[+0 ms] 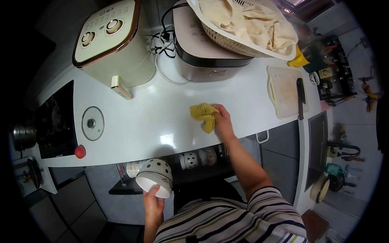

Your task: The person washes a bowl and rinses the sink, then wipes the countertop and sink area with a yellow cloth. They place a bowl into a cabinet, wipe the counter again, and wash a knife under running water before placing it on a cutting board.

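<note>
My left hand (154, 199) grips a white bowl (152, 184) by its rim, thumb inside, its mouth tilted toward me. Right behind it is a white bowl with dark dots (156, 166); whether the two touch, I cannot tell. My right hand (224, 123) holds a crumpled yellow cloth (203, 113), which rests on the white countertop (146, 121). Below the counter's front edge, an open pull-out drawer (127, 186) holds more bowls, among them a dotted one (190, 160). My forearm and body hide part of the drawer.
An air fryer (133, 60) and a rice cooker (209, 65) stand at the back, with a colander (231, 44) of pale cloth above the cooker. A glass lid (93, 127) and a red round object (80, 152) lie left. A knife (300, 97) rests on the cutting board (284, 91) at right.
</note>
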Motion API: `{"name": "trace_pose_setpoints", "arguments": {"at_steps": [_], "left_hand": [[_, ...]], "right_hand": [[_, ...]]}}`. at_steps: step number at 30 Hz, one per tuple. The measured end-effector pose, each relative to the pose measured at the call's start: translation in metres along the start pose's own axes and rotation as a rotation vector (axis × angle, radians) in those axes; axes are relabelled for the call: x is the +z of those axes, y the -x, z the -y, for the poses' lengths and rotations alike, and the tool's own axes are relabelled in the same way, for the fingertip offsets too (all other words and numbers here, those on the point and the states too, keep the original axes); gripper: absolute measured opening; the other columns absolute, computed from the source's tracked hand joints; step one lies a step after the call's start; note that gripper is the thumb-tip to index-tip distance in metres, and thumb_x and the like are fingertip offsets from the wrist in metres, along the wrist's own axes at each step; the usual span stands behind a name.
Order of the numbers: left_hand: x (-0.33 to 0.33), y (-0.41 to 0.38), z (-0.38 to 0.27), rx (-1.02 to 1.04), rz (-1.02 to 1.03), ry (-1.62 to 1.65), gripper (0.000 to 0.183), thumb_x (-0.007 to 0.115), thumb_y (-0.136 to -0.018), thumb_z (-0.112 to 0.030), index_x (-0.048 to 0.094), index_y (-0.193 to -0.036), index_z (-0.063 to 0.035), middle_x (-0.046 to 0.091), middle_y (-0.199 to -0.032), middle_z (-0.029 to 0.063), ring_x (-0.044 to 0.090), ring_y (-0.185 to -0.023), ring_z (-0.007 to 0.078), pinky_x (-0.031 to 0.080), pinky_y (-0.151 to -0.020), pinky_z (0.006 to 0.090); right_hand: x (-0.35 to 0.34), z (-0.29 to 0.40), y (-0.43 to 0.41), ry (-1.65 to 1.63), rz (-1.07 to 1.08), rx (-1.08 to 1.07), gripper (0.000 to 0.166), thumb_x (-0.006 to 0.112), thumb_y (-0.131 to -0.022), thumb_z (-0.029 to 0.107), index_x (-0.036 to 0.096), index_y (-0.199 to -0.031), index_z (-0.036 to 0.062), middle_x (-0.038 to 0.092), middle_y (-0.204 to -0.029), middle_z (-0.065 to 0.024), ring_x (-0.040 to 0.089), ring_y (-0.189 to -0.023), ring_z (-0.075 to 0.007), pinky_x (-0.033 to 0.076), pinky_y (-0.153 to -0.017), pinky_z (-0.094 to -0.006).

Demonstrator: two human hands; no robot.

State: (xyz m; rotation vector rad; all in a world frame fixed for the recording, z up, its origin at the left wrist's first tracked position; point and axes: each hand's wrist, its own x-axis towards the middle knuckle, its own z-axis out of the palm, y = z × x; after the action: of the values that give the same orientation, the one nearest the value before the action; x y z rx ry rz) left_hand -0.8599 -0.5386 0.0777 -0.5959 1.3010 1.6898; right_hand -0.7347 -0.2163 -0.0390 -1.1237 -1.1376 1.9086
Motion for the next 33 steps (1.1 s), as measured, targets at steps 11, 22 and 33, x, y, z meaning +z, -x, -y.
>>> {"name": "trace_pose_setpoints", "arguments": {"at_steps": [11, 22, 33], "left_hand": [[-0.016, 0.006, 0.02, 0.071, 0.039, -0.05, 0.066, 0.053, -0.074, 0.002, 0.033, -0.137, -0.005, 0.049, -0.125, 0.0187, 0.055, -0.11, 0.0378, 0.054, -0.083, 0.0554], [-0.008, 0.015, 0.029, 0.057, 0.108, -0.093, 0.067, 0.055, -0.075, 0.002, 0.031, -0.138, -0.0035, 0.048, -0.126, 0.0197, 0.054, -0.111, 0.0372, 0.053, -0.086, 0.0528], [0.011, 0.014, 0.032, 0.046, 0.132, -0.106, 0.065, 0.055, -0.075, 0.002, 0.032, -0.136, -0.002, 0.049, -0.125, 0.018, 0.055, -0.112, 0.0351, 0.052, -0.089, 0.0497]], "right_hand": [[-0.058, 0.02, -0.004, -0.845, -0.154, 0.089, 0.033, 0.042, -0.095, 0.013, 0.047, -0.126, 0.002, 0.057, -0.12, -0.0144, 0.057, -0.109, -0.0288, 0.048, -0.095, -0.0406], [-0.138, 0.027, -0.021, -0.198, -0.465, -0.045, 0.028, 0.052, -0.09, 0.01, 0.05, -0.116, 0.0023, 0.052, -0.116, -0.0174, 0.058, -0.099, -0.0295, 0.052, -0.082, -0.0363], [-0.14, 0.031, -0.015, 0.769, -0.441, -0.334, 0.021, 0.059, -0.088, 0.019, 0.061, -0.095, 0.0003, 0.064, -0.089, -0.0133, 0.061, -0.08, -0.0245, 0.049, -0.074, -0.0352]]}}
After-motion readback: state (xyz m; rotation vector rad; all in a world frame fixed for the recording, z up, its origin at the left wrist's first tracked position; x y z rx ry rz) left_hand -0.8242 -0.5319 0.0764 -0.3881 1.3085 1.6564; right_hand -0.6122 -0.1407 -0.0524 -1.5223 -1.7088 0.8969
